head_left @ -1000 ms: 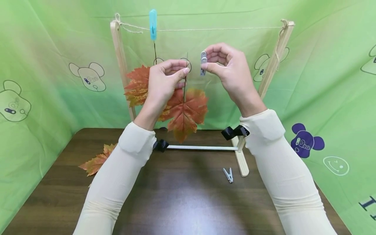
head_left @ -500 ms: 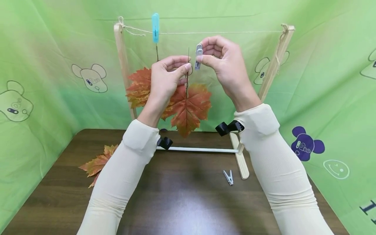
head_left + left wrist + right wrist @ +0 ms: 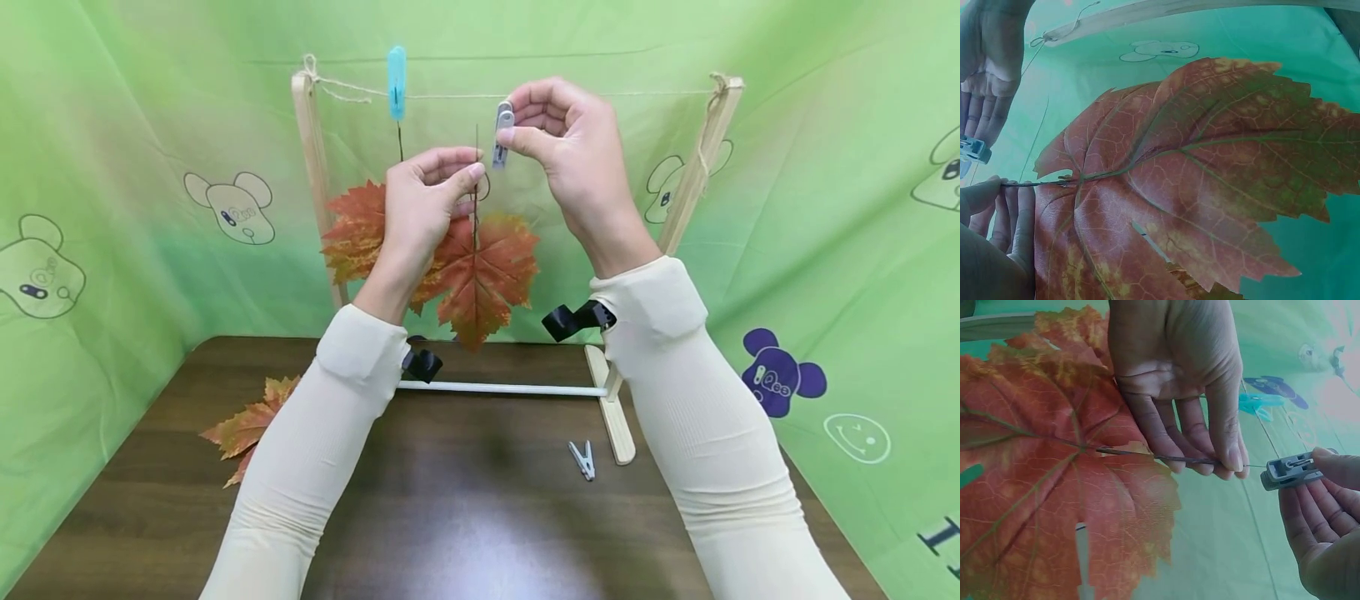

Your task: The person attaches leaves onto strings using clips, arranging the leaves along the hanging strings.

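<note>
Between thumb and fingers my left hand (image 3: 431, 196) pinches the thin dark stem of an orange-red maple leaf (image 3: 480, 279), which hangs below it. My right hand (image 3: 581, 154) holds a grey clothespin (image 3: 502, 135) by its handles, just right of the stem's tip and in front of the string (image 3: 450, 97). In the right wrist view the clothespin (image 3: 1291, 470) lies close to the stem's thin end. On the string's left part, a blue clothespin (image 3: 397, 83) holds the stem of another maple leaf (image 3: 356, 229), partly hidden behind my left hand.
Two wooden posts (image 3: 705, 167) carry the string, with a white bar (image 3: 502, 388) low between them. Another grey clothespin (image 3: 582, 460) lies on the brown table (image 3: 450, 517). More maple leaves (image 3: 251, 425) lie at left, partly under my left sleeve. A green printed cloth (image 3: 112, 125) surrounds the table.
My right hand has moved left and up with the grey clothespin, nearer to the stem and string. The left hand keeps its pinch on the stem, shifted only slightly.
</note>
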